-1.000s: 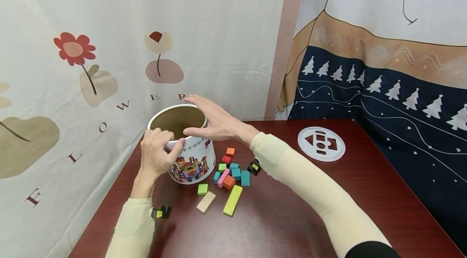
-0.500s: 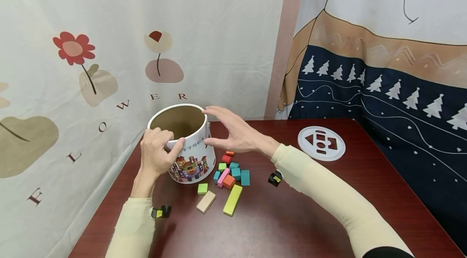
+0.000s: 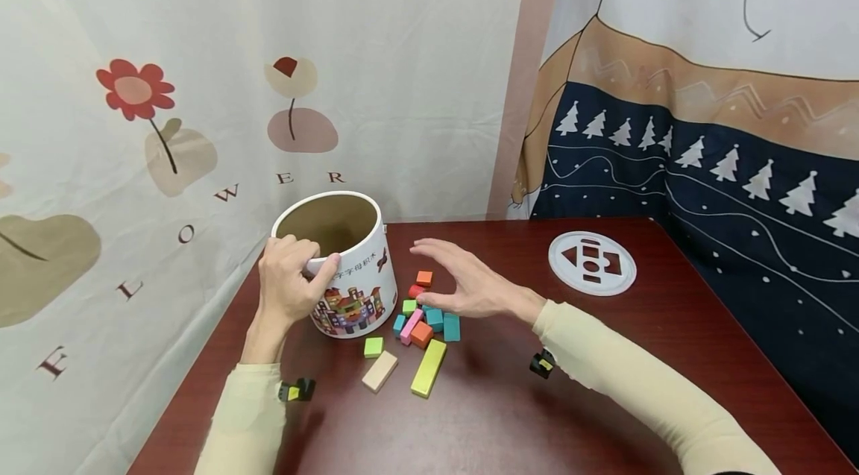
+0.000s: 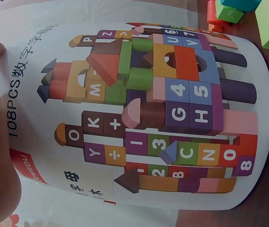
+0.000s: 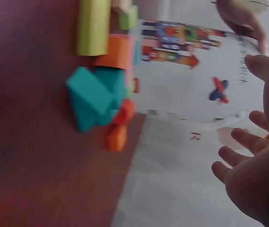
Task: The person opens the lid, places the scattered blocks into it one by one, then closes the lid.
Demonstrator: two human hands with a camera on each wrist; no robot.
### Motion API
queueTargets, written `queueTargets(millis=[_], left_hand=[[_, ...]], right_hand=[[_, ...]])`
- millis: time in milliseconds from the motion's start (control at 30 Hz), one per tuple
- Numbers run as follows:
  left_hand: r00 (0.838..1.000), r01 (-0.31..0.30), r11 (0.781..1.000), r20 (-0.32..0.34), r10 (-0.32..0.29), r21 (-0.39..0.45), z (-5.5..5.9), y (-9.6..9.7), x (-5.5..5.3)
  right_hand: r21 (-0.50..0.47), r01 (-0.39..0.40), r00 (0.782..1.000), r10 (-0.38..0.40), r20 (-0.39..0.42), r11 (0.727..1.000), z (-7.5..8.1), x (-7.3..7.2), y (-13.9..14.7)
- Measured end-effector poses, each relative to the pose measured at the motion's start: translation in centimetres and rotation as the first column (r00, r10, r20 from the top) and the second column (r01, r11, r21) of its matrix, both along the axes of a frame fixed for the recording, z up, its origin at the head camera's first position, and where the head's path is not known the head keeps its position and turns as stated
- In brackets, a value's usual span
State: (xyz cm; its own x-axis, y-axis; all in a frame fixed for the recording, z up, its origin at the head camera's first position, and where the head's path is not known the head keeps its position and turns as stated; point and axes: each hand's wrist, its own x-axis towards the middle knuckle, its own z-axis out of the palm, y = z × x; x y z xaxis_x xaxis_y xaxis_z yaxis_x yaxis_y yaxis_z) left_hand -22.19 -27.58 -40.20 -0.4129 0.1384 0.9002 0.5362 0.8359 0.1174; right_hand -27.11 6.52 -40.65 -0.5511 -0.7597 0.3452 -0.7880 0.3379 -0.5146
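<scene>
A white bucket (image 3: 359, 288) printed with a picture of building blocks stands at the left of the table. My left hand (image 3: 290, 277) grips its near rim, fingers curled over the edge and thumb outside. Small coloured wooden blocks lie heaped beside the bucket, among them an orange block (image 3: 421, 335), a pink block (image 3: 411, 327) and a teal block (image 3: 452, 327). Over the heap's far right side hovers my right hand (image 3: 473, 285), fingers spread and holding nothing. It hides part of the blocks. In the right wrist view, the teal blocks (image 5: 96, 97) look blurred.
A long yellow block (image 3: 428, 369), a beige block (image 3: 380, 371) and a green block (image 3: 373, 347) lie nearer the front. At the back right rests a white round lid (image 3: 570, 278) with shaped cut-outs. Printed cloth (image 3: 429, 87) hangs behind the table (image 3: 523, 415).
My right hand has moved away from the bucket's rim, rightward and lower, to above the blocks. My left hand and the bucket have stayed put.
</scene>
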Motion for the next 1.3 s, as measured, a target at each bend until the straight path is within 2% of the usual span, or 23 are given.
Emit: queueTargets(millis=[233, 467, 833, 1300], left_hand=[[1.000, -0.010, 1.000, 0.000, 0.010, -0.007, -0.1, 0.0, 0.0], [1.000, -0.005, 1.000, -0.005, 0.005, -0.001, -0.1, -0.1, -0.1], [1.000, -0.014, 1.000, 0.014, 0.014, -0.012, -0.1, -0.1, 0.0], [1.000, -0.014, 1.000, 0.022, 0.015, -0.003, 0.0, -0.1, 0.1]], right_hand=[[0.110, -0.026, 0.998, 0.021, 0.051, 0.994, -3.4, 0.6, 0.7], [0.185, -0.023, 0.990, -0.003, 0.139, 0.983, -5.4, 0.9, 1.0], [0.241, 0.003, 0.997, -0.021, 0.071, 0.971, -7.5, 0.5, 0.8], [0.199, 0.036, 0.999, -0.037, 0.001, 0.979, -8.3, 0.4, 0.1]])
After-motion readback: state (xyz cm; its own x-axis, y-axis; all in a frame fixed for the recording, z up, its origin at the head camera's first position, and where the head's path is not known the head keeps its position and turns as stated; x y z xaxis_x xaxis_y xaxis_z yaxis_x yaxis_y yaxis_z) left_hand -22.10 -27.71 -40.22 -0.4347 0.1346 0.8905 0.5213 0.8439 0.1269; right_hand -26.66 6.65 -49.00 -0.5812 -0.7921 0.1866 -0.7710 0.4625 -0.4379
